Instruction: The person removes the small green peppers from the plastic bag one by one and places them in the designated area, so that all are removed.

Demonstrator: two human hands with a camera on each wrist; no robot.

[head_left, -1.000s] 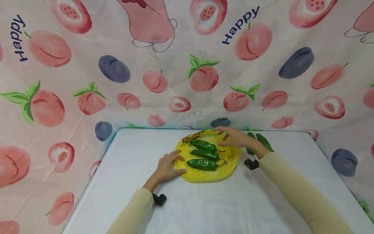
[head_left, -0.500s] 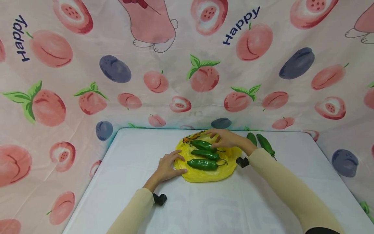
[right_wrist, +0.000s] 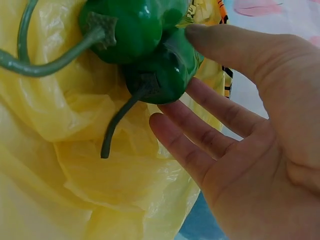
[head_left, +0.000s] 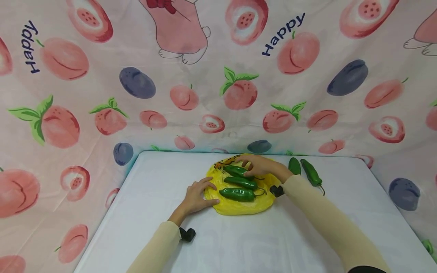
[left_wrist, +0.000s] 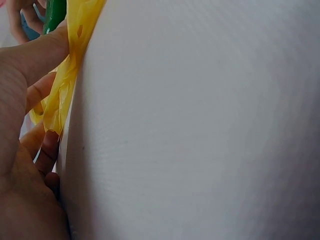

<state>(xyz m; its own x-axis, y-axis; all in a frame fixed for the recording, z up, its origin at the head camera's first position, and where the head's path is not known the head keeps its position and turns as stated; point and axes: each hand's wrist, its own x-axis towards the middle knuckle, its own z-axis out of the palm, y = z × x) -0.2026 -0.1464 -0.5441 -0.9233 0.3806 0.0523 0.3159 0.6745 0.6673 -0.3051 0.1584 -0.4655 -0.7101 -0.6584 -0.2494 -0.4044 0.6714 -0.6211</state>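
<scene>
Three green chili peppers lie side by side on a crumpled yellow plastic bag [head_left: 246,207]. The nearest pepper [head_left: 237,194] and the middle pepper [head_left: 241,182] lie untouched, stems pointing right. My right hand [head_left: 261,165] reaches over the far pepper [right_wrist: 167,82], its thumb on one side and its fingers round the other, near the stem end. At the bag's left edge, my left hand [head_left: 198,197] holds the yellow plastic, thumb and fingers spread along it. In the left wrist view, the bag's edge runs between the left thumb [left_wrist: 42,52] and the fingers.
Two more green peppers lie behind the right forearm on the white table [head_left: 239,246]: a shorter-looking one [head_left: 294,166], partly hidden, and a longer one [head_left: 311,173]. A fruit-printed cloth [head_left: 211,98] hangs behind the table. Black wrist mounts [head_left: 187,235] stick out beside both wrists.
My right hand has moved left over the bag, and its thumb and fingers have come round the far pepper. The left hand has stayed at the bag's edge.
</scene>
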